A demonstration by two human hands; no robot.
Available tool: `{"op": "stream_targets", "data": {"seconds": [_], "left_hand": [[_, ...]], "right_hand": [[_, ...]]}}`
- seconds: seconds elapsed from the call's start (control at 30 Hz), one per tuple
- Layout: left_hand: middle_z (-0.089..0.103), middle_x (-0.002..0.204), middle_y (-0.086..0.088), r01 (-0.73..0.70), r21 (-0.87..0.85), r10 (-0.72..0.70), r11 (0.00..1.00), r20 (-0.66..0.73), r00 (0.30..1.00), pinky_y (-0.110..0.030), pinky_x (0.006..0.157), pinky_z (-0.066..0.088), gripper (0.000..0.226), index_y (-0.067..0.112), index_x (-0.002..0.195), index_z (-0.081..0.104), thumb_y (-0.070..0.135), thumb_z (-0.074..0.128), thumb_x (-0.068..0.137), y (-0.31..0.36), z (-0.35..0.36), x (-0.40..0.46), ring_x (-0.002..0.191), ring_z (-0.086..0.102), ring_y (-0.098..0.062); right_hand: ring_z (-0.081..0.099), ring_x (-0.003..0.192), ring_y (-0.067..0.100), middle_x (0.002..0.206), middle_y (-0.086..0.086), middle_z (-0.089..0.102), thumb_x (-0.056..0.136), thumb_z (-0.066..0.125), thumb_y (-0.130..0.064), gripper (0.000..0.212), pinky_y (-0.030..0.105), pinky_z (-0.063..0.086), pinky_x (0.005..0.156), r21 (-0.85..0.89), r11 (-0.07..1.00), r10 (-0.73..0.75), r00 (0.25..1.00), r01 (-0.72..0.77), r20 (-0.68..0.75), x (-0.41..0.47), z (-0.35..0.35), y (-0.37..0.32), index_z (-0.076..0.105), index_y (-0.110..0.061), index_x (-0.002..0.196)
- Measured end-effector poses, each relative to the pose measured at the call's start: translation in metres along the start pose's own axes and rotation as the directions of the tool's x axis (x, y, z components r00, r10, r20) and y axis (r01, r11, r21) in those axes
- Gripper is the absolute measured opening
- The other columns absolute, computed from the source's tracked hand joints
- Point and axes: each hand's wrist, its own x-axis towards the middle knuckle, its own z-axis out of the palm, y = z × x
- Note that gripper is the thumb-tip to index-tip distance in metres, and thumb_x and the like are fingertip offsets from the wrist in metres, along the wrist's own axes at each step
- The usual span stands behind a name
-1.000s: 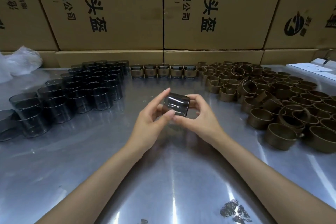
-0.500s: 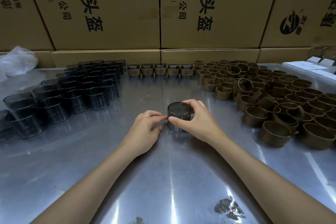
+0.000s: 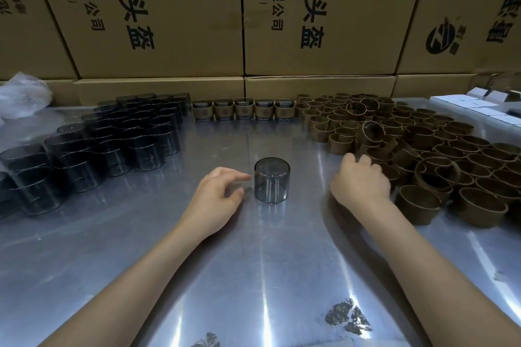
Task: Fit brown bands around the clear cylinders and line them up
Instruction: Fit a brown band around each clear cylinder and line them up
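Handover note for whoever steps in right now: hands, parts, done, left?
Left hand: open, beside the lone clear cylinder, holding nothing; whether a fingertip touches it is unclear.
Right hand: fingers curled at the near edge of the loose brown bands; grip not visible.
Lone cylinder stands upright mid-table, unbanded.
Done: five banded cylinders in a row at the back.
Left: band the lone cylinder, add it to the row, then work through the unbanded cylinders on the left.

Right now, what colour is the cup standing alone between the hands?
Smoky grey and see-through. The cup shows best in the head view.
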Motion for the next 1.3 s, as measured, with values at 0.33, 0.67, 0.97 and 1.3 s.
{"op": "stream_targets", "data": {"seconds": [0.33, 0.67, 0.97, 1.3], "left_hand": [[0.056, 0.117, 0.002, -0.004, 0.0, 0.004, 1.0, 0.01, 1.0, -0.019, 0.096, 0.032, 0.028, 0.018, 0.115, 0.067, 0.007, 0.056, 0.092, -0.001, 0.0, 0.0, 0.116, 0.049, -0.017], [0.056, 0.115, 0.007, -0.08, -0.07, 0.07, 0.994, -0.129, 0.989, 0.003, 0.086, 0.027, 0.026, 0.02, 0.116, 0.065, 0.012, 0.057, 0.093, 0.007, -0.007, 0.0, 0.108, 0.049, -0.002], [0.008, 0.157, 0.017, -0.056, -0.213, 0.097, 0.975, 0.188, 0.977, -0.024, 0.113, 0.016, 0.096, 0.034, 0.151, 0.013, 0.051, 0.071, 0.077, 0.009, 0.01, 0.0, 0.143, 0.01, 0.001], [0.033, 0.151, 0.007, -0.029, -0.412, 0.155, 0.911, 0.275, 0.949, -0.043, 0.114, 0.031, 0.083, 0.033, 0.151, 0.017, 0.062, 0.055, 0.083, 0.016, 0.011, 0.002, 0.139, 0.032, -0.01]], "right_hand": [[0.016, 0.144, 0.032, 0.154, 0.009, 0.029, 0.089, 0.055, -0.019, 0.06, 0.047, 0.024, 0.113, 0.162, 0.973, -0.143, 0.98, 0.165, -0.139, 0.006, 0.005, -0.002, 0.036, -0.017, 0.145], [0.053, 0.093, 0.009, 0.114, -0.003, 0.052, 0.074, 0.069, -0.061, 0.059, 0.02, 0.041, 0.072, 0.669, 0.706, -0.1, 0.968, 0.233, -0.232, 0.006, 0.008, -0.014, 0.049, -0.022, 0.114], [0.055, 0.09, 0.011, 0.086, -0.014, 0.055, 0.077, 0.066, -0.055, 0.038, 0.022, 0.043, 0.072, 0.641, 0.466, -0.347, 0.792, 0.61, -0.502, -0.024, 0.021, -0.055, 0.048, -0.03, 0.1], [0.056, 0.083, -0.007, 0.092, -0.015, 0.056, 0.096, 0.042, -0.05, 0.019, 0.009, 0.044, 0.066, 0.898, 0.295, -0.315, 0.921, 0.326, -0.23, -0.023, 0.038, -0.069, 0.048, -0.033, 0.103]]}}
